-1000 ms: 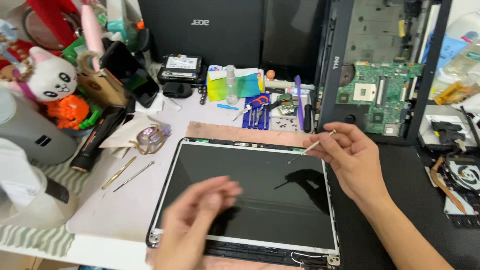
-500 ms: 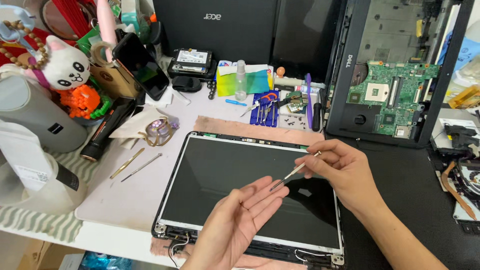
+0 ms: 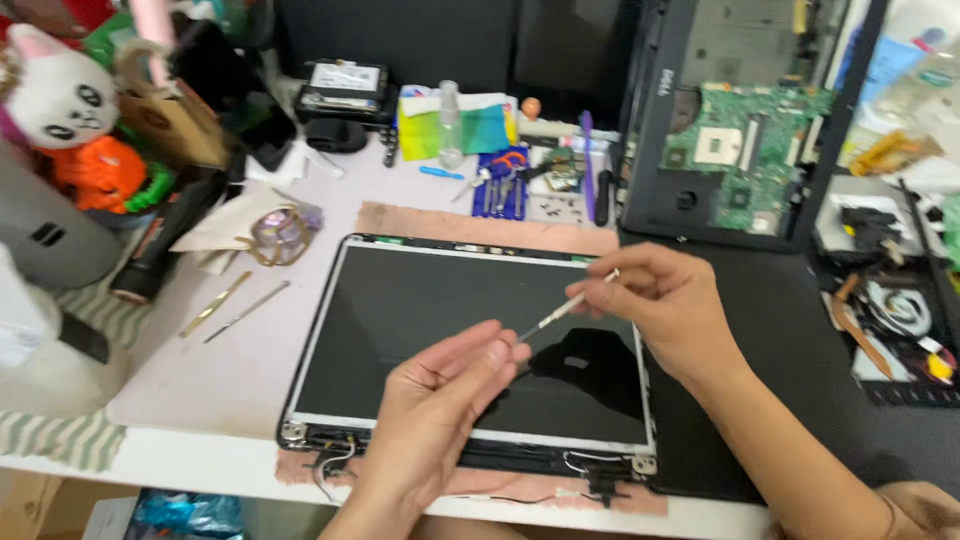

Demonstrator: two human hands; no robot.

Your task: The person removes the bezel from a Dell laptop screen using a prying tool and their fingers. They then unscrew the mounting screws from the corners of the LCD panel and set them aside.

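A bare laptop screen panel (image 3: pixel 420 330) lies flat on the table in a thin frame, loose cables at its near edge. Above its right half, my right hand (image 3: pixel 665 305) pinches a thin metal pick tool (image 3: pixel 565 307) that slants down to the left. My left hand (image 3: pixel 445 405) hovers over the panel's lower middle, palm turned up. Its fingertips meet the tool's lower tip, fingers loosely together.
An opened laptop base with a green motherboard (image 3: pixel 745 140) stands at the back right. Small tools on a blue holder (image 3: pixel 505 185), two metal tweezers (image 3: pixel 235 305), a plush toy (image 3: pixel 55 95) and a tray of parts (image 3: pixel 890 300) surround the panel.
My left hand has risen from the panel's lower left toward the middle and now touches the tool's tip. My right hand with the tool has moved down and slightly left over the panel.
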